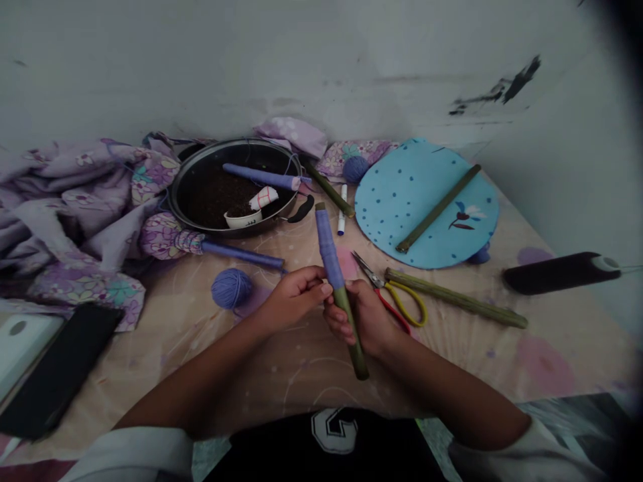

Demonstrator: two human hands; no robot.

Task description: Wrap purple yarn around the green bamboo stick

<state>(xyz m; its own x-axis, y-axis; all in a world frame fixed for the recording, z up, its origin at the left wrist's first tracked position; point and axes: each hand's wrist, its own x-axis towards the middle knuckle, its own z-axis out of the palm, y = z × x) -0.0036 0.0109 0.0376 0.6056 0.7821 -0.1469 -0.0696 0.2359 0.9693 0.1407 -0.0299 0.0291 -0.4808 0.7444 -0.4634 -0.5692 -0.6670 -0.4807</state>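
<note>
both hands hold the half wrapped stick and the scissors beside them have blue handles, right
Not blue: the head view shows the scissors have one yellow and one red handle. The left hand and right hand do hold the half-wrapped stick.

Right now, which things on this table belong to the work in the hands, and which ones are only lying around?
In use: yarn-wrapped stick, left hand, right hand, purple yarn ball.
Lying about: scissors, marker, blue mat, black phone.
</note>
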